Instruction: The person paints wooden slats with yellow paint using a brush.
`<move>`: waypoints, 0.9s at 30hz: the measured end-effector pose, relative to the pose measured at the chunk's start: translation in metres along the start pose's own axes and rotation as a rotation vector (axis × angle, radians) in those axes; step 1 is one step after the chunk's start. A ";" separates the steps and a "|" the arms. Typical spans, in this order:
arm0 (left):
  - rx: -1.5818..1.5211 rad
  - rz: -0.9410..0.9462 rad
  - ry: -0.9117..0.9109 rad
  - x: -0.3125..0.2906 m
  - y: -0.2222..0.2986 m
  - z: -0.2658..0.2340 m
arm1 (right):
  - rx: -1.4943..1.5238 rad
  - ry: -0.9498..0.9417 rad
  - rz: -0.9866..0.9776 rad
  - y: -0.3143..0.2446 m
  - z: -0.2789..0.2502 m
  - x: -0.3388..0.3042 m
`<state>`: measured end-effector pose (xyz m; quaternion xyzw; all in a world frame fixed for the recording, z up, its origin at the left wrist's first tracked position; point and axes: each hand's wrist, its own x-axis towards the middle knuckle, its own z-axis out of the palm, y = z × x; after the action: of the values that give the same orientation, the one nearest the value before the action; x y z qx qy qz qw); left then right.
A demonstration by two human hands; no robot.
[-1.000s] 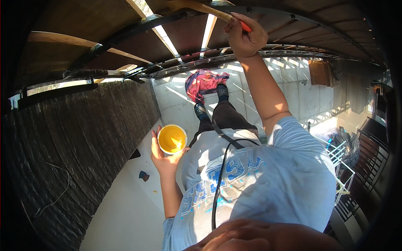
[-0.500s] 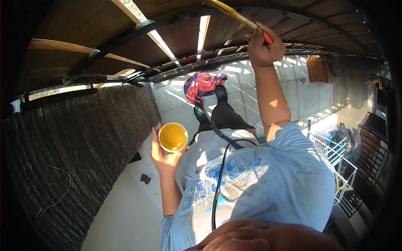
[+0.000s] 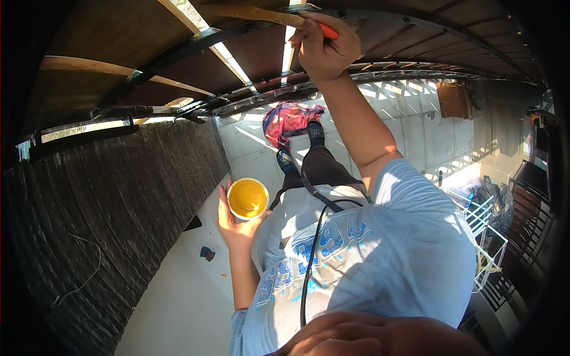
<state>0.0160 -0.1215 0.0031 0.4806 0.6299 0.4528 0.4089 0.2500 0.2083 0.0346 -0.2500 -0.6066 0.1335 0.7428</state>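
Note:
My left hand (image 3: 236, 226) is wrapped round a round tub (image 3: 248, 199) of glossy yellow liquid, with its open top facing up. At the top of the view, my right hand (image 3: 331, 50) is raised and closed on a paintbrush (image 3: 270, 16). The brush's orange handle end sticks out at the right of the fist. Its yellow-brown length points left, lying roughly level beneath the dark slatted panels (image 3: 237, 62). The brush's far end is dim, so I cannot tell whether it touches them.
A red patterned cloth (image 3: 291, 123) lies on the tiled floor by my feet. To the left stands a dark wood-textured wall (image 3: 113, 219). A white wire rack (image 3: 490, 249) stands at the right, with a brown box (image 3: 454, 99) farther off. A black cord (image 3: 307, 273) hangs down my shirt.
My right hand has moved left and slightly up with the paintbrush, which now lies more level. My left hand and the tub have barely shifted.

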 end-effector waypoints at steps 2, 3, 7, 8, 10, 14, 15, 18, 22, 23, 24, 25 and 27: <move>0.025 -0.008 0.001 -0.003 -0.002 -0.003 | -0.011 -0.004 -0.008 0.002 0.003 0.001; 0.041 -0.015 0.009 -0.005 -0.004 -0.004 | -0.045 0.001 -0.035 0.005 0.002 0.001; 0.072 -0.027 0.036 -0.007 -0.005 -0.007 | -0.186 0.019 -0.128 0.013 -0.008 -0.002; 0.071 -0.030 0.036 -0.007 -0.006 -0.007 | -0.187 0.017 -0.126 0.012 -0.012 -0.002; 0.090 -0.038 0.032 -0.007 -0.006 -0.008 | -0.258 -0.026 -0.157 0.012 -0.022 0.001; 0.106 -0.027 0.014 -0.005 -0.005 -0.009 | -0.298 0.041 -0.152 0.022 -0.046 0.001; 0.109 -0.014 0.005 -0.004 -0.006 -0.009 | -0.300 0.043 -0.152 0.021 -0.050 0.004; 0.098 0.008 -0.008 -0.002 -0.006 -0.009 | -0.323 0.048 -0.203 0.017 -0.063 0.012; 0.053 0.008 -0.005 -0.001 -0.006 -0.008 | -0.386 0.060 -0.215 0.006 -0.076 0.020; 0.053 0.009 -0.006 -0.001 -0.005 -0.007 | -0.407 0.067 -0.235 0.004 -0.079 0.021; 0.049 0.006 -0.007 -0.001 -0.005 -0.007 | -0.407 0.067 -0.236 0.001 -0.082 0.021; 0.046 0.003 -0.007 -0.002 -0.004 -0.007 | -0.409 0.087 -0.194 -0.002 -0.085 0.020; 0.060 0.008 -0.011 -0.002 -0.004 -0.008 | -0.410 0.107 -0.152 -0.007 -0.093 0.017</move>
<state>0.0075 -0.1255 0.0012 0.4976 0.6390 0.4330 0.3959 0.3428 0.1917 0.0398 -0.3561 -0.5978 -0.0627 0.7155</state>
